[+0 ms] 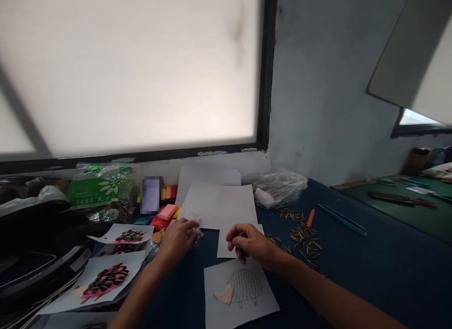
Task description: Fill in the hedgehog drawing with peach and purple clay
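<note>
My left hand (179, 235) is closed on a crinkled clear plastic wrapper (196, 220), beside several bright modelling clay packets (167, 212). My right hand (250, 244) hovers above the paper with curled fingers. A bit of a small purple piece (243, 234) shows between them; the rest of it is hidden. Below lies a drawing sheet (219, 315) with a hedgehog outline (245, 285), its body filled with pencil lines and its head covered in peach-coloured clay (226, 296). A smaller white sheet (223, 246) lies partly under my right hand.
Finished seed hedgehog pictures (106, 279) lie at the left beside a black bag (31, 253). A green seed bag (100, 187) and white paper (219, 201) are at the back. Loose sunflower seeds (305, 239), an orange stick (310, 217) and blue tweezers (342, 219) lie right.
</note>
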Motion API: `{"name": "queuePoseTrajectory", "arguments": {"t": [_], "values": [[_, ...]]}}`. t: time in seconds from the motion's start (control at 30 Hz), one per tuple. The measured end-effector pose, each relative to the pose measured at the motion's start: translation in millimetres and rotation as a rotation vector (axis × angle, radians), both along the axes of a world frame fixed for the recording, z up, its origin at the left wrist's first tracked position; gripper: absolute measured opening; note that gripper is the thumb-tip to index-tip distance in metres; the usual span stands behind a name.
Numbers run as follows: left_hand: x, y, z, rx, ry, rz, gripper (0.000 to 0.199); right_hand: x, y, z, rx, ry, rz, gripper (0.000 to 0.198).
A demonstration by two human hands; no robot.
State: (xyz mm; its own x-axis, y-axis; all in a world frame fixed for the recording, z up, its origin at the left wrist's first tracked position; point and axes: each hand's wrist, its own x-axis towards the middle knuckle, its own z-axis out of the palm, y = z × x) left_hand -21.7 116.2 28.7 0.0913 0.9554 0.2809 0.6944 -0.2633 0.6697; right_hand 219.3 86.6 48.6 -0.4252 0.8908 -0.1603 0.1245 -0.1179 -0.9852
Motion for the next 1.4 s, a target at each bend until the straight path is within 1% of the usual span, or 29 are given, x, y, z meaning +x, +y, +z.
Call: {"name": "queuePoseTrajectory", "arguments": {"t": [0.07,0.1,0.23,0.37,0.47,0.53,0.63,0.7,0.8,0.93,1.03,1.13,1.3,1.4], "values": [[1,0,-3.4,0.086,0.094,0.023,0.019,1,-2,3,-0.01,0.014,0.002,0.006],[1,-1,-4.8,0.115,0.135,0.026,0.019,2,-4,5,-0.011,0.02,-0.001,0.008],[3,-4,-11.7,0.15,0.249,-0.01,0.015,8,-13,6,-0.009,0.037,-0.033,0.026],[1,-5,-18.3,0.15,0.273,-0.053,0.016,16,-27,-4,-0.032,0.06,-0.082,0.046],[-3,-7,-17.0,0.169,0.252,-0.091,0.015,21,-38,-8,-0.075,0.087,-0.098,0.052],[-4,-8,-12.5,0.191,0.226,-0.099,0.016,23,-43,-6,-0.1,0.114,-0.095,0.048],[-2,-11,-3.1,0.237,0.174,-0.079,0.017,26,-47,5,-0.113,0.171,-0.084,0.032],[4,-13,2.9,0.255,0.132,-0.08,0.017,27,-48,10,-0.118,0.206,-0.074,0.023],[20,-17,10.3,0.244,0.05,-0.106,0.019,26,-49,12,-0.144,0.233,-0.045,0.019],[50,-27,18.9,0.152,-0.099,-0.177,0.022,24,-49,3,-0.142,0.236,-0.046,0.032],[71,-37,24.7,0.029,-0.211,-0.253,0.026,23,-47,-4,-0.134,0.228,-0.084,0.039],[86,-45,28.3,-0.102,-0.336,-0.318,0.033,25,-44,-7,-0.141,0.221,-0.117,0.041],[96,-47,29.1,-0.288,-0.483,-0.377,0.048,29,-42,-2,-0.105,0.237,-0.16,0.043],[93,-43,28.2,-0.389,-0.525,-0.387,0.055,30,-43,3,-0.052,0.25,-0.147,0.035]]}}
